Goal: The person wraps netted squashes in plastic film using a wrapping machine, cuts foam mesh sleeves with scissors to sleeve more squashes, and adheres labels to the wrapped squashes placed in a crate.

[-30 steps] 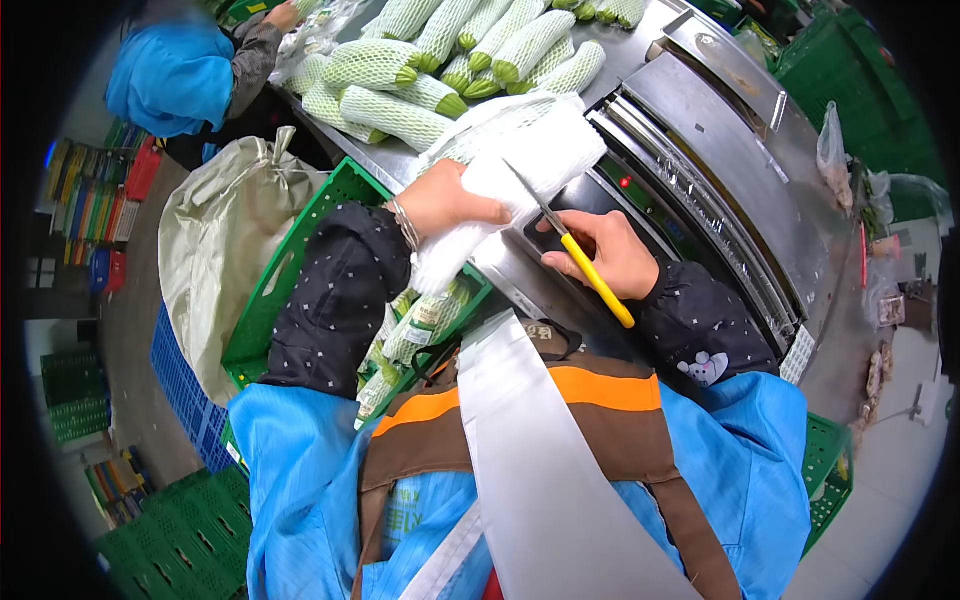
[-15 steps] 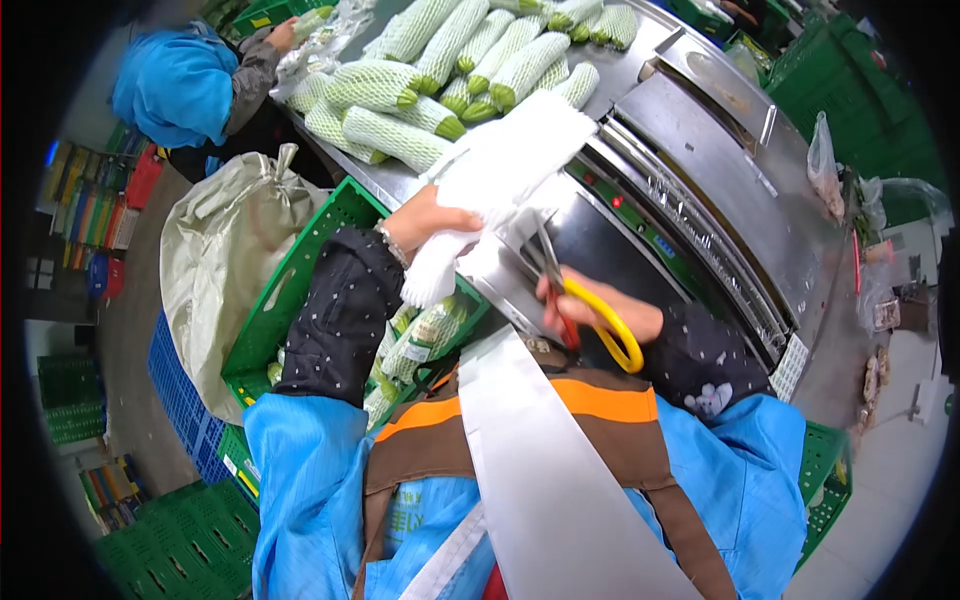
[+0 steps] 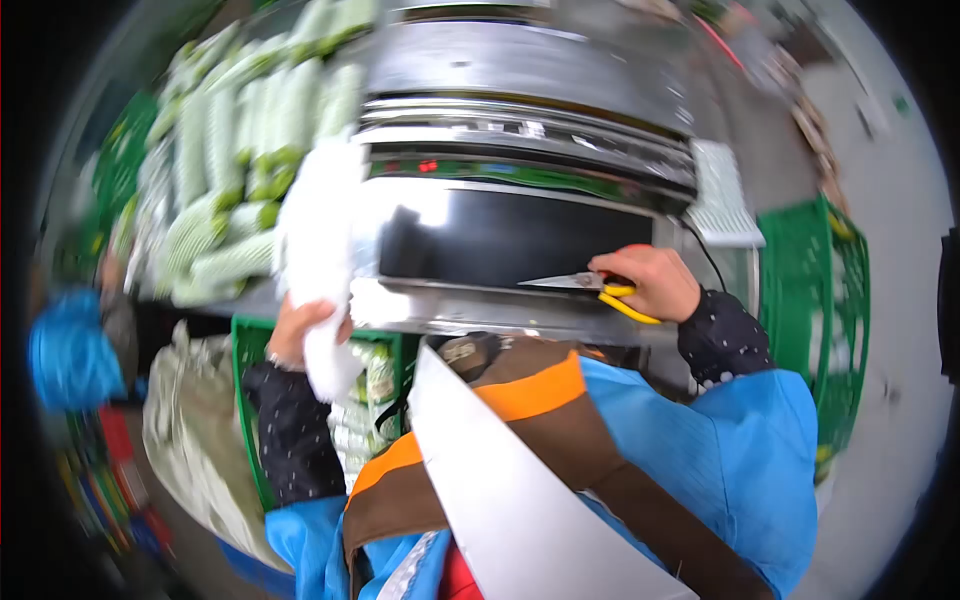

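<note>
My left hand (image 3: 303, 333) is wrapped round a bundle of white netting (image 3: 325, 225), which stretches up over the edge of the vegetable pile. In my right hand (image 3: 655, 283) are scissors (image 3: 575, 282) with yellow and red handles, their blades pointing left above the black panel (image 3: 510, 238) of a metal machine. The scissors and the netting are well apart. Long green vegetables in pale net sleeves (image 3: 232, 255) lie to the left of the netting, somewhat blurred.
A green crate (image 3: 245, 400) with packed vegetables stands below my left hand, beside a pale sack (image 3: 195, 430). At the right is another green crate (image 3: 860, 330). The machine's metal cover (image 3: 520, 65) lies ahead. Another person's blue head covering (image 3: 75, 350) shows at far left.
The view has turned to the right. My right hand has drawn the scissors away from the netting, and their blades look closer together. My left hand still holds the netting, which now hangs more upright.
</note>
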Tool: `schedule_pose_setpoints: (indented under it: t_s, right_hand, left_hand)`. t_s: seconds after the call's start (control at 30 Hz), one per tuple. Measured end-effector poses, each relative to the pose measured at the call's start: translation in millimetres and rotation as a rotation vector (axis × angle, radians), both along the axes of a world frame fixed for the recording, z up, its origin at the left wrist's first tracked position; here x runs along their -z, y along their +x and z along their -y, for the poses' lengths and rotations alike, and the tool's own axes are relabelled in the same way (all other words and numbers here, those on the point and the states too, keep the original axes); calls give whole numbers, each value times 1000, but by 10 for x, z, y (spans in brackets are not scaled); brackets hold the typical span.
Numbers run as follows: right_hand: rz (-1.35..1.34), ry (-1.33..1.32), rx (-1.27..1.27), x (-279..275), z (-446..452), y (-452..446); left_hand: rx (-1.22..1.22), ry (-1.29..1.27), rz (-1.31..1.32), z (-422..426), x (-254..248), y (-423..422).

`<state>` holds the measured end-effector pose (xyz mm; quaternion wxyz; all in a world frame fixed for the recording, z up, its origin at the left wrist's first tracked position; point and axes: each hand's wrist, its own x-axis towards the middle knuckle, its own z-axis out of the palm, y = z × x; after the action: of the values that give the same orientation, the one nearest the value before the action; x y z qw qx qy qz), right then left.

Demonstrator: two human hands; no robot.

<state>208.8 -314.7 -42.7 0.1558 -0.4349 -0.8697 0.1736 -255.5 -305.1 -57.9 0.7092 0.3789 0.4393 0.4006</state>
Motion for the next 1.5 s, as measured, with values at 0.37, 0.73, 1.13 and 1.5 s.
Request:
schedule_pose_setpoints:
  t_s: [0.37, 0.73, 1.13, 1.5]
  right_hand:
    - [-71, 10, 1363, 809, 1541, 1144]
    - [-63, 369, 184, -1030, 344, -475]
    - [-44, 861, -790, -1196, -747, -1687]
    - [111, -411, -339, -2051, -1272, -2117]
  left_hand:
    - [362, 6, -39, -199, -353, 766]
    - [521, -292, -19, -248, -590, 1076]
    - [926, -307, 397, -247, -548, 1193]
    - [174, 1762, -1868, -807, -2265, 884]
